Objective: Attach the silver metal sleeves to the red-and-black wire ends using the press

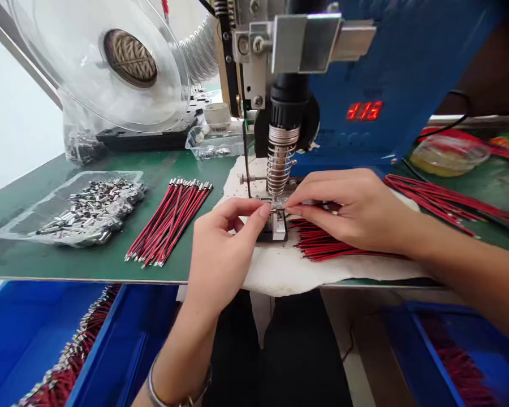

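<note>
My right hand (358, 209) pinches what looks like a thin wire (331, 207) between its fingertips, running sideways, pointing left at the fixture (279, 227). My left hand's (220, 249) thumb nears its forefinger there; I can't tell its hold.

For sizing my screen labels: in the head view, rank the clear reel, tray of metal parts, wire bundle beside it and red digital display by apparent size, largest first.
1. Clear reel, though the frame's top edge cuts it
2. Tray of metal parts
3. Wire bundle
4. Red digital display
</note>
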`<action>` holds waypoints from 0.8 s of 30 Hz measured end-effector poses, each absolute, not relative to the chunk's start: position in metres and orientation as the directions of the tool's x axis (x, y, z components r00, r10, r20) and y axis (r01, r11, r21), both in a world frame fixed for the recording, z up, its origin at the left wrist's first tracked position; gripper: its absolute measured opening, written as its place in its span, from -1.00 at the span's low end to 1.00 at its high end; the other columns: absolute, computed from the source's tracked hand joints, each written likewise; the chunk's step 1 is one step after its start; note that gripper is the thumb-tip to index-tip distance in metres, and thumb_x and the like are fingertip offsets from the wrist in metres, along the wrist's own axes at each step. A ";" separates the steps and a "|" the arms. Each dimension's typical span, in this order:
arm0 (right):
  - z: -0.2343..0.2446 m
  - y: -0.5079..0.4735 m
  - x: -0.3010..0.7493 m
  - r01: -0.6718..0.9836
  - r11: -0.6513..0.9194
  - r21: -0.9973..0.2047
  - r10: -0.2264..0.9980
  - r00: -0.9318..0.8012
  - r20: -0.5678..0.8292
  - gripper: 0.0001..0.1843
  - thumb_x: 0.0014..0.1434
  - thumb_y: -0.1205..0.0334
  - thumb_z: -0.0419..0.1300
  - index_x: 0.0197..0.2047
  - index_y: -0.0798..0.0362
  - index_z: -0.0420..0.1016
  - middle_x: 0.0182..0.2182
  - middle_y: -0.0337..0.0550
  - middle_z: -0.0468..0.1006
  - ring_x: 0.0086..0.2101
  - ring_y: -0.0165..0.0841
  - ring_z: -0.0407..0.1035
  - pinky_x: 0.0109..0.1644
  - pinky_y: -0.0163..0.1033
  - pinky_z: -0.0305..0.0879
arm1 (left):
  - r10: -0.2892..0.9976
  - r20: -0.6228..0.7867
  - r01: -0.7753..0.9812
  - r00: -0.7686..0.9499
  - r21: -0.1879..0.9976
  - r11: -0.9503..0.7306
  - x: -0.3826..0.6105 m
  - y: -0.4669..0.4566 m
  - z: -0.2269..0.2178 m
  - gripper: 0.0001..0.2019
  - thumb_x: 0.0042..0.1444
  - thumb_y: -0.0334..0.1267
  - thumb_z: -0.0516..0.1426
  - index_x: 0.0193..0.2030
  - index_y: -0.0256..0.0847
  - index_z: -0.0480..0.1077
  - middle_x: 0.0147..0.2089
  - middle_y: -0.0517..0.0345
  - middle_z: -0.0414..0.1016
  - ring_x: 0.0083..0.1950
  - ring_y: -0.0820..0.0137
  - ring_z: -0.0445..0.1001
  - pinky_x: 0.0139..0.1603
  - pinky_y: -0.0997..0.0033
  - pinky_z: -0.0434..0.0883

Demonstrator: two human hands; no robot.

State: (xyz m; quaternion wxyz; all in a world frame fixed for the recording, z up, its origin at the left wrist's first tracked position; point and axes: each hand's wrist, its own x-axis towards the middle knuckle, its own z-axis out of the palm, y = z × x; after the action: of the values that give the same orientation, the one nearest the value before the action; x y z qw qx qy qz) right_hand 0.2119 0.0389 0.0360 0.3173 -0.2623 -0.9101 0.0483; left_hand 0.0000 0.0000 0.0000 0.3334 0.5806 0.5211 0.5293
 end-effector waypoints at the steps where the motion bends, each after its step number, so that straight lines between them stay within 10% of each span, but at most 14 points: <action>1: 0.036 0.040 0.211 0.449 0.858 -0.251 0.508 -0.662 0.551 -0.83 0.35 0.35 0.19 -0.16 0.12 0.64 -0.30 -0.12 0.65 -0.32 -0.37 0.49 -0.22 -0.24 0.39 | 0.959 0.268 0.259 -0.097 0.937 -0.236 0.000 0.000 0.001 -0.75 0.19 0.01 0.29 -0.25 -0.13 0.63 -0.30 0.19 0.63 -0.35 0.43 0.45 -0.36 0.43 0.31; 24: 0.039 0.040 0.211 0.459 0.858 -0.231 0.505 -0.670 0.544 -0.82 0.36 0.35 0.17 -0.17 0.13 0.64 -0.30 -0.10 0.64 -0.32 -0.37 0.49 -0.23 -0.25 0.38 | 0.978 0.185 0.018 -0.093 0.983 -0.184 0.006 -0.002 0.008 -0.72 0.30 -0.11 0.20 -0.39 -0.21 0.40 -0.60 0.34 0.08 -0.59 0.55 -0.03 -0.56 0.44 0.02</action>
State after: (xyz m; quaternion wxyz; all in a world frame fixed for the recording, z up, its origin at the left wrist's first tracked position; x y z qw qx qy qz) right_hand 0.2113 0.0400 0.0386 0.3086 -0.2642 -0.9130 0.0373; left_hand 0.0060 -0.0022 0.0078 0.4250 0.5225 0.4767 0.5649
